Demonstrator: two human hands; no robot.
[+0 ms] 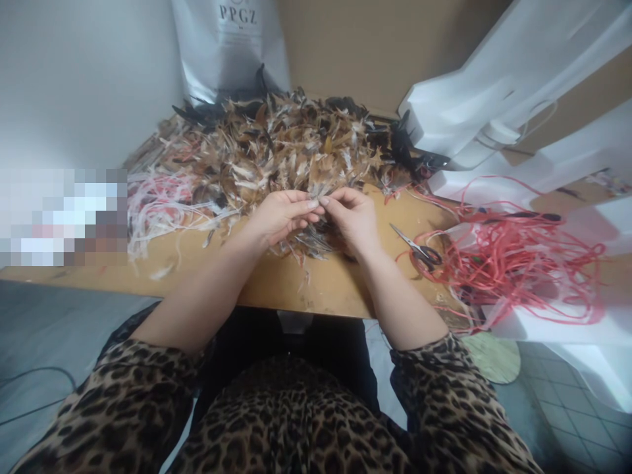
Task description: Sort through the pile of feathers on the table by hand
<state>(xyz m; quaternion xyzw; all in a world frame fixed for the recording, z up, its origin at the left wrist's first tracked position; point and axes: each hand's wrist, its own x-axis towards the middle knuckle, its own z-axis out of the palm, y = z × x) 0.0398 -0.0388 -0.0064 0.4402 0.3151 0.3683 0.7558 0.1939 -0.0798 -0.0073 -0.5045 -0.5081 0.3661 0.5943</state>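
My left hand (286,216) and my right hand (354,218) meet over the wooden table (316,289), fingertips almost touching. Both are closed in a pinch on a small, wispy greyish feather (318,189), mostly covered by the fingers. Just beyond them spreads a large heap of brown, tan and white feathers (296,148). Smaller greyish feathers (318,245) lie on the tabletop beneath my hands. To the right of my right hand rests a pair of scissors (422,250) with dark handles, its blades slightly apart.
A tangle of red and white strings (523,270) covers the right side, beside white equipment (459,112). Pale and pink strands (162,207) lie at the left. A printed white bag (232,59) stands behind the feathers. The table's front edge runs close to my body.
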